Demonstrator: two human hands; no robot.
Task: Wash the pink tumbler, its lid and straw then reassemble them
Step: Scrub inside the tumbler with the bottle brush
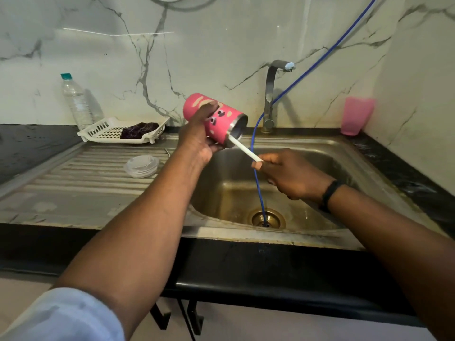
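Note:
My left hand grips the pink tumbler and holds it on its side above the sink's left edge, with its open steel rim facing right. A white straw sticks out of the mouth, slanting down to the right. My right hand pinches the straw's lower end over the basin. The clear lid lies flat on the ribbed draining board, to the left of both hands.
The steel sink has a tap at the back; a blue hose runs down into the drain. A white rack holds a dark scrubber. A plastic bottle stands at the back left, a pink cup at the back right.

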